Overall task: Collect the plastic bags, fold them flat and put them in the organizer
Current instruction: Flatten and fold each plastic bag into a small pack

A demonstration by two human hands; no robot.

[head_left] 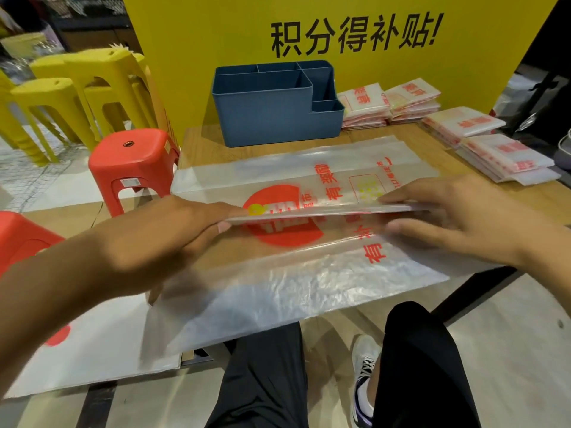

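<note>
Two hands (173, 230) (457, 211) fold bag (309, 273) — "积分得补贴!"

Red plastic stool (133, 162) left of my wooden table (204, 146), yellow stools (89, 88) stacked behind it. Yellow sign (340, 35) with black characters ahead. My sneaker (364, 375) below, possibly white-purple.

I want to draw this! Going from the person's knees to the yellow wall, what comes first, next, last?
Black trousers → plastic bag being folded, pinched by the hands, left and right → blue organizer → yellow sign.
</note>
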